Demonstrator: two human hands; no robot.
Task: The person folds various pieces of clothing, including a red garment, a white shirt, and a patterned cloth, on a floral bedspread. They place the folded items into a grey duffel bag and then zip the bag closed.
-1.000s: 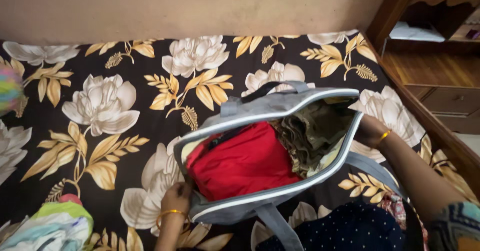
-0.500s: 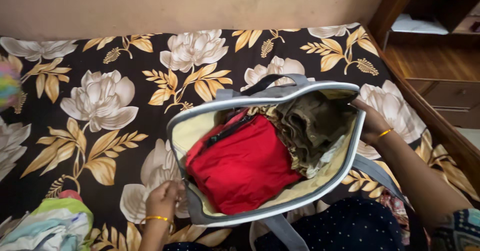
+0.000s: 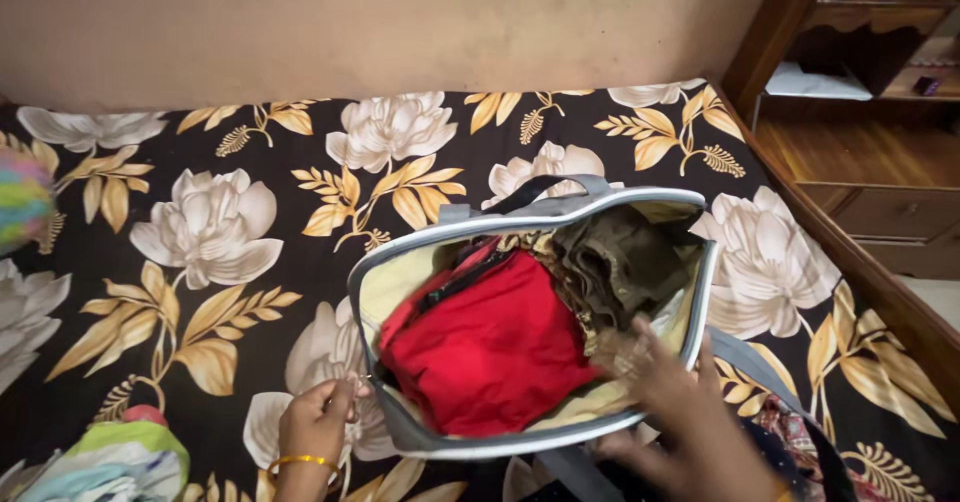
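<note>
Currently the grey bag [image 3: 640,424] with a pale lining lies mouth-open on the bed [image 3: 250,292], whose dark sheet carries cream flowers and gold leaves. Left hand [image 3: 318,424], gold bangle at the wrist, sits at the bag's near-left corner, fingers pinched together on what looks like the zip end or rim edge; exact grip too small to tell. Right hand [image 3: 672,402] is motion-blurred over the bag's near-right rim, fingers spread apart, holding nothing visible. Inside the bag: a red folded garment [image 3: 490,347] fills the left and middle, olive-brown clothes [image 3: 620,262] are bunched at the right. One dark handle [image 3: 545,184] arches over the far rim. A pile of pale green and white cloth [image 3: 110,457] lies at the bed's near-left corner. Wooden furniture [image 3: 860,152] stands beside the bed on the right.
</note>
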